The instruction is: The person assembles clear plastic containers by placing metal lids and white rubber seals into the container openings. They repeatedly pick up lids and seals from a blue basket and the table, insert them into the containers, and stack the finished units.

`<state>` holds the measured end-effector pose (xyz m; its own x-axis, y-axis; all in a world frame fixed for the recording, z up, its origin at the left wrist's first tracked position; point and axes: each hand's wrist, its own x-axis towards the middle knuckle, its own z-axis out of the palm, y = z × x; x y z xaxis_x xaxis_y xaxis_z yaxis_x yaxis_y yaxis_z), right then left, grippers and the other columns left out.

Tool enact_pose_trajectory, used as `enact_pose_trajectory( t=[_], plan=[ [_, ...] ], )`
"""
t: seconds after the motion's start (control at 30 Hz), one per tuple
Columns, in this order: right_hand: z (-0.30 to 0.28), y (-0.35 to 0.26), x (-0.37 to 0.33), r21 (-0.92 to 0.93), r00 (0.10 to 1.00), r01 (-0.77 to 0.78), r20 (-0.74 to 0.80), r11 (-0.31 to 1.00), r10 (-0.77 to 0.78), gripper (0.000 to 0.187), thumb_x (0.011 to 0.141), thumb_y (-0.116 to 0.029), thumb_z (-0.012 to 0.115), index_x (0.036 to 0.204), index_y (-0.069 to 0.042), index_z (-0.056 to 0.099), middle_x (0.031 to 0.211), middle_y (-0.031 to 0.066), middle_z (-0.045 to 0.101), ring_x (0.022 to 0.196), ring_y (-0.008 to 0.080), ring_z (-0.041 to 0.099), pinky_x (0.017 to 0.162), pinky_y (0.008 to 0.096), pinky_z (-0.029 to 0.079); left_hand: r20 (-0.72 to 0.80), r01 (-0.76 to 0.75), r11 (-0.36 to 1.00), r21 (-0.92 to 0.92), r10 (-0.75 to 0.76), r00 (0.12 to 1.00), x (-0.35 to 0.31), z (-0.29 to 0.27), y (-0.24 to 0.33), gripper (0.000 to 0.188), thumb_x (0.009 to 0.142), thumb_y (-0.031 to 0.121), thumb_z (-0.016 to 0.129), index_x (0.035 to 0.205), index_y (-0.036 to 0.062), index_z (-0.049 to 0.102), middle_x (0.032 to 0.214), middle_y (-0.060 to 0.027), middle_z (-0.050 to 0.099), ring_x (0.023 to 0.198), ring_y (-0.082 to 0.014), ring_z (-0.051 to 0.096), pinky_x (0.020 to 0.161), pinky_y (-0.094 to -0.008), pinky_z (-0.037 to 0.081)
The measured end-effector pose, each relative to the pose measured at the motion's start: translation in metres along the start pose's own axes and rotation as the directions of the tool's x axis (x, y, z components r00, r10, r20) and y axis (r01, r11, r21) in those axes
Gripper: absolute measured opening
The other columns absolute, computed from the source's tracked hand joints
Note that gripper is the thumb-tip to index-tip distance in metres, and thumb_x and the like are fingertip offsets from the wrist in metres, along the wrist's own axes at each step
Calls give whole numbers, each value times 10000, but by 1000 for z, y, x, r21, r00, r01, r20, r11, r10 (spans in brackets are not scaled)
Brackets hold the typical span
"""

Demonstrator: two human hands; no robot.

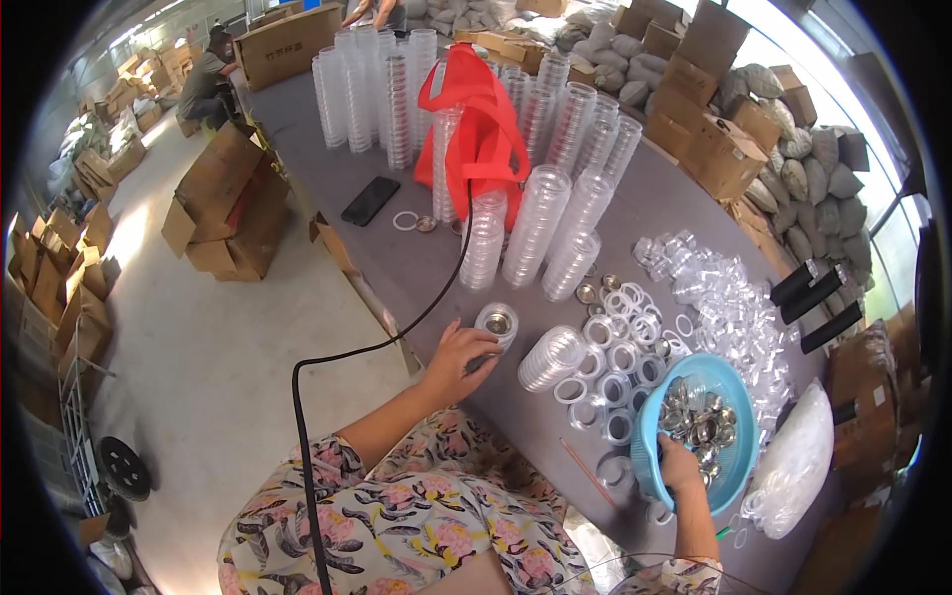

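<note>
My left hand (pixel 463 362) is beside a clear round plastic container (pixel 497 325) with a round silver metal piece in its top. Its thumb and fingers are apart, and the fingertips reach the container's near side. At the right, my right hand (pixel 680 464) reaches over the near rim of a light blue plastic basket (pixel 751 397). Shiny metal cup-shaped pieces (pixel 702 424) fill part of it, and the fingers are mostly hidden there. Between the hands lie a tilted stack of clear cups (pixel 551 359) and several white rings (pixel 585 409).
Tall stacks of clear cups (pixel 535 223), a red bag (pixel 476 139) and a phone (pixel 371 200) occupy the farther table. Clear plastic parts (pixel 729 312) lie heaped beyond the basket. A black cable (pixel 397 339) crosses near my left arm. A person (pixel 206 84) works far left.
</note>
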<state>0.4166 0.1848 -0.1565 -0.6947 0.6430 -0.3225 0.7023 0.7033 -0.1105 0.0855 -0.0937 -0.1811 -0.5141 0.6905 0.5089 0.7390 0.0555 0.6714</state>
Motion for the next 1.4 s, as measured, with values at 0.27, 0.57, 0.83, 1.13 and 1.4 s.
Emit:
enact_pose_trajectory(
  t=[0.27,0.57,0.83,1.13,1.4],
  plan=[
    [-5,30,9,611,920,7,-314,792,234,529,643,-145,658,1150,-67,527,836,134,621,723,211,614,646,311,483,-53,-11,999,-43,9,999,-4,-2,-1,162,782,58,637,939,98,635,988,-36,597,988,-214,561,1041,-518,248],
    [-30,59,2,740,917,277,-12,-613,400,232,795,-267,632,972,-126,585,848,30,643,604,136,598,341,212,406,-200,-168,953,-251,118,973,8,-8,49,205,781,16,619,984,43,626,984,-89,599,945,-239,572,904,-380,401],
    [-54,-54,-32,439,929,371,-162,-818,334,342,810,-288,608,1088,-90,579,948,58,634,613,119,567,355,188,388,387,192,612,-767,203,899,49,78,161,521,861,171,597,1296,-24,389,1143,-137,526,1085,-206,519,936,-336,391],
    [-15,-52,-37,321,907,421,-172,-848,385,360,843,-286,567,1164,-123,551,984,69,618,672,134,569,390,196,369,777,746,258,-613,26,629,74,158,198,497,824,231,659,1214,-23,483,1164,-93,554,1099,-152,494,944,-285,378],
    [-19,-65,-38,227,898,422,24,-878,438,352,803,-228,652,1083,-31,570,989,89,635,849,197,614,649,281,543,618,484,599,-638,24,786,81,185,197,328,787,69,598,1105,-5,572,1049,-104,615,991,-162,564,857,-286,444]
  ],
)
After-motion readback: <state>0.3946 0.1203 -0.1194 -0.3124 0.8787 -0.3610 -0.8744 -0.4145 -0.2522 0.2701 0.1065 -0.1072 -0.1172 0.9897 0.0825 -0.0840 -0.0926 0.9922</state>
